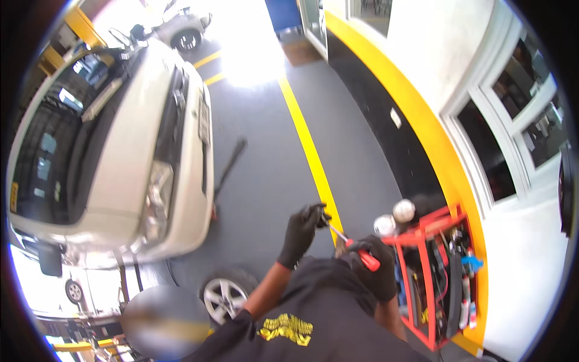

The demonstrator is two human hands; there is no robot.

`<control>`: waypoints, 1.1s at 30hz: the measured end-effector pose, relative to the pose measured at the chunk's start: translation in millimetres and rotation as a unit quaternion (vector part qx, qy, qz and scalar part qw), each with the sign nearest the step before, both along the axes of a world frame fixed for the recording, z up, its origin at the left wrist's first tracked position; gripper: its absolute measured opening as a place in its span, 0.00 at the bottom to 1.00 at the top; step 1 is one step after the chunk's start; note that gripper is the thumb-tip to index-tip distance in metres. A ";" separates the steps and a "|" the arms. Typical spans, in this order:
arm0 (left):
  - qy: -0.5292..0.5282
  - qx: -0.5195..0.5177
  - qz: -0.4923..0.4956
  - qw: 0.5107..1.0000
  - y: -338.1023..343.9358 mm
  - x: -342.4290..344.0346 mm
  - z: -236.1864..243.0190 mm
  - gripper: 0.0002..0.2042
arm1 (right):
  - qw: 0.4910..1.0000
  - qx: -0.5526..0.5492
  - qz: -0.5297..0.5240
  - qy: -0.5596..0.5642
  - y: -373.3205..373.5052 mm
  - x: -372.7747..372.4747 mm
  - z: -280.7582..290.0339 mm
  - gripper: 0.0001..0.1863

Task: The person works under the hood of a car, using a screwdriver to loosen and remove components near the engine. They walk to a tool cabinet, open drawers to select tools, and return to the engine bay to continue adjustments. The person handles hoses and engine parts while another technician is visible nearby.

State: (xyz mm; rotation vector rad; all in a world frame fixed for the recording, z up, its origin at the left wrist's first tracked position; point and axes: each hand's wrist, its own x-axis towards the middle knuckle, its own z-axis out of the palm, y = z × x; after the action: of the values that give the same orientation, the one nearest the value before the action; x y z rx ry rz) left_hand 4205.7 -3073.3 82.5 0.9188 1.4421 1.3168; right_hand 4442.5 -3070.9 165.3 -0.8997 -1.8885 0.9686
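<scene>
In my right hand [377, 265], black-gloved, is a screwdriver [369, 260] with a red handle and a thin metal shaft. Its shaft slants up and left toward my left hand [304, 232], also in a black glove. The fingers of that hand are pinched together around the shaft's far end. Something small and dark may be held there, but I cannot make it out. Both hands are in front of my dark shirt, above the grey floor.
To the left stands a white car [120, 151], with a dark bar [232, 160] leaning by its bumper. A wheel [226, 295] lies below. At right is a red tool cart [425, 271] beside two round white containers [403, 210] and a yellow-and-black wall. A yellow line [304, 139] crosses the floor.
</scene>
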 end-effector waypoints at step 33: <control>-0.247 0.546 -0.284 0.749 1110.5 -682.1 261.1 0.54 | 0.798 -0.240 0.017 -0.552 1234.8 -420.4 -414.9 0.10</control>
State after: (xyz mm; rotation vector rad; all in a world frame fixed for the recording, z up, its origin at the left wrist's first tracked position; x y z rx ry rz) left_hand 3523.6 -1962.9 343.6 1.4188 -0.1873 1.6901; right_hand 4022.2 -1836.1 -249.6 -2.0726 -2.6220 1.0582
